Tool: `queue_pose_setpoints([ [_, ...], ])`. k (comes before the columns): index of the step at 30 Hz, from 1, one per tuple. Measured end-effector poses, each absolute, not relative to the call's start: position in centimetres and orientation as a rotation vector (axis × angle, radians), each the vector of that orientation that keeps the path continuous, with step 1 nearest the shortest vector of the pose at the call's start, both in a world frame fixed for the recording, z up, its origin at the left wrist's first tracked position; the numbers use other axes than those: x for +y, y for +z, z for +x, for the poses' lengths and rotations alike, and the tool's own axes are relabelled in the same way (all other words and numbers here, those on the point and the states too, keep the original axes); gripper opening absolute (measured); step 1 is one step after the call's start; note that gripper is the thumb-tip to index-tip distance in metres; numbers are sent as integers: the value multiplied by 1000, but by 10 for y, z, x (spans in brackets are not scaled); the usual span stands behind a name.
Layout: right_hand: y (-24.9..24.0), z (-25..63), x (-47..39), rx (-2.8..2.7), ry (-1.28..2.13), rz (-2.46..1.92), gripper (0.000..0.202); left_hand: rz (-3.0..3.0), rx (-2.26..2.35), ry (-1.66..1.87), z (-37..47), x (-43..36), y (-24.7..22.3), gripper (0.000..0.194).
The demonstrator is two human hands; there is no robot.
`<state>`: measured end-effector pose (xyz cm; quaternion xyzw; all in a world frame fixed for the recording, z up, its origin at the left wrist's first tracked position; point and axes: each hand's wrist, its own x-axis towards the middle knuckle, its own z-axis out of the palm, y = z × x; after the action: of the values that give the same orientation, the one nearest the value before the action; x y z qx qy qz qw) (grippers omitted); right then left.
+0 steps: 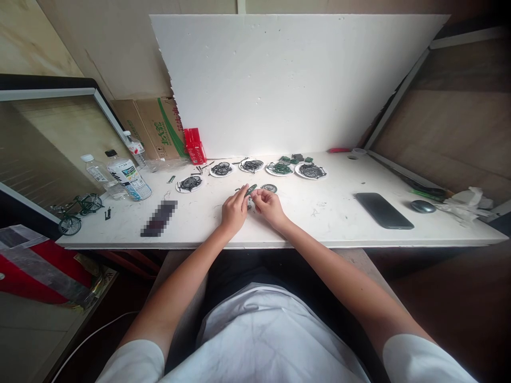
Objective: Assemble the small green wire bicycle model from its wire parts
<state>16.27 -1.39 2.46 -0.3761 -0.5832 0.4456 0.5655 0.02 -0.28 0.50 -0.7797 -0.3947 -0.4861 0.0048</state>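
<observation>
Obscuring some of a green part [251, 189] beside the wheel [271, 188], gripping it in the left hand [235, 211]; curling the right hand [270, 206], cannot tell around what.

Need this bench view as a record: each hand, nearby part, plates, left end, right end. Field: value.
Left hand: fingers on a small green part
Right hand: fingers bent close beside that part; contact unclear
Nearby part: spoked wheel lying just beyond the right hand
Plates: five white plates of small parts; fourth from left holds green ones, the others dark
Left end: model bicycle, three plastic bottles
Right end: smartphone, computer mouse
</observation>
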Motion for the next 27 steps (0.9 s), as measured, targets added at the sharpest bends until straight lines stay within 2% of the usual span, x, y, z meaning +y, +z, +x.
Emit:
queue_pose_setpoints([
  [11,28,164,-12,-1330,1206,-816,62,-2418,-1167,-1492,-2,-1,3,47],
  [16,29,163,-14,-1295,1267,-797,57,-2413,-1207,-1508,-1,-3,6,45],
  [23,29,161,-18,-1257,1135,-884,49,-2319,-1317,-1747,1,-7,8,37],
  [27,23,162,-14,-1254,1018,-907,45,-2177,-1500,-2015,0,-3,8,42],
])
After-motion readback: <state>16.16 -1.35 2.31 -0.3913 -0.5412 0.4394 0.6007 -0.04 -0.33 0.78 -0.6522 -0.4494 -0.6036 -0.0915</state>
